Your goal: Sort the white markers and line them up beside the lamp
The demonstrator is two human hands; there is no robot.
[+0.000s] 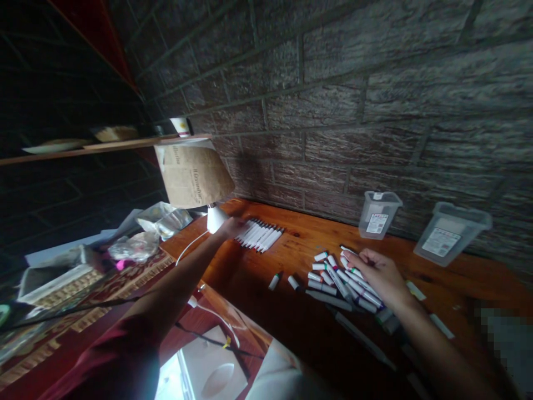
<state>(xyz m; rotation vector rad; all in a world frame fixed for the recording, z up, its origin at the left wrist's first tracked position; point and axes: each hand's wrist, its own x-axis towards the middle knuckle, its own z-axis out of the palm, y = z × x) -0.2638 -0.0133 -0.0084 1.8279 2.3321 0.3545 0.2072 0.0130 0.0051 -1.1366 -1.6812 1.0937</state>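
Note:
My left hand point(234, 226) reaches far across the wooden table point(300, 233) to a neat row of white markers point(260, 236) and touches its left end; the fingers are blurred. My right hand point(377, 272) rests with bent fingers on a loose pile of white markers point(341, 280) with coloured caps. Whether it grips one is unclear. A few single markers point(273, 281) lie apart, left of the pile.
Two clear plastic containers point(378, 214) point(449, 232) stand against the brick wall. A small lamp point(195, 178) with a paper shade stands at the table's left end. Plastic bags point(164, 219) and a tray point(54, 280) lie on a patterned cloth at left. A shelf point(104, 145) holds dishes.

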